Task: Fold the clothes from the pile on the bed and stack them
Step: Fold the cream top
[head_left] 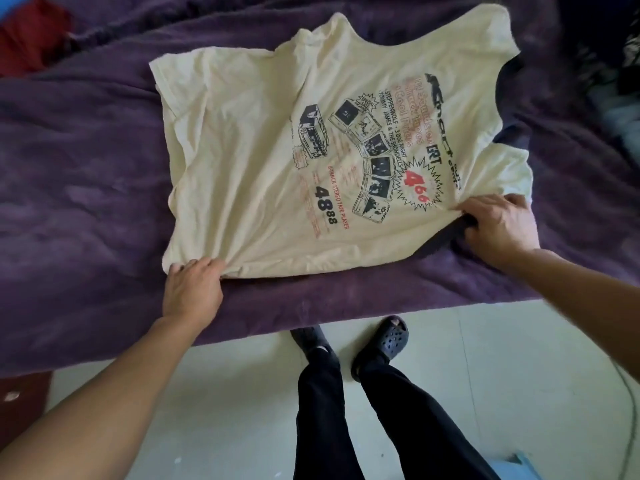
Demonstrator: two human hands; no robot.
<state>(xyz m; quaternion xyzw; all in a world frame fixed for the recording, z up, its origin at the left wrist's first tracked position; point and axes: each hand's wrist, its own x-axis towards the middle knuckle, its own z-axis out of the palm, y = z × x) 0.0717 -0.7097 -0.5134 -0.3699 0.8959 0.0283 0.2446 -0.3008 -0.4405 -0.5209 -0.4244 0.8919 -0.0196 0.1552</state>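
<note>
A cream T-shirt lies spread out on the bed, printed side up, on a purple blanket. The print of black and red lettering and small pictures runs sideways to the viewer. The shirt's plain edge lies to the left and a dark-trimmed neck opening to the right. The cloth is mostly flat, with creases fanning out from its two near corners.

The left hand is at the near left corner. Its grip pinches the edge of the cloth between thumb and fingers, and the fabric gathers into folds there. The right hand is at the near right edge. Its grip is curled round a dark band of trim, bunching the cloth beneath the fingers. Whether that band is a cuff or part of the collar, I cannot tell. Both forearms reach in from the near side, well apart.

The blanket hangs over the near edge of the bed. Below it is a pale floor, where the person stands in black trousers and dark clogs, toes towards the bed. A red cloth lies at the far left of the bed. A thin cable runs along the floor at the right edge.
</note>
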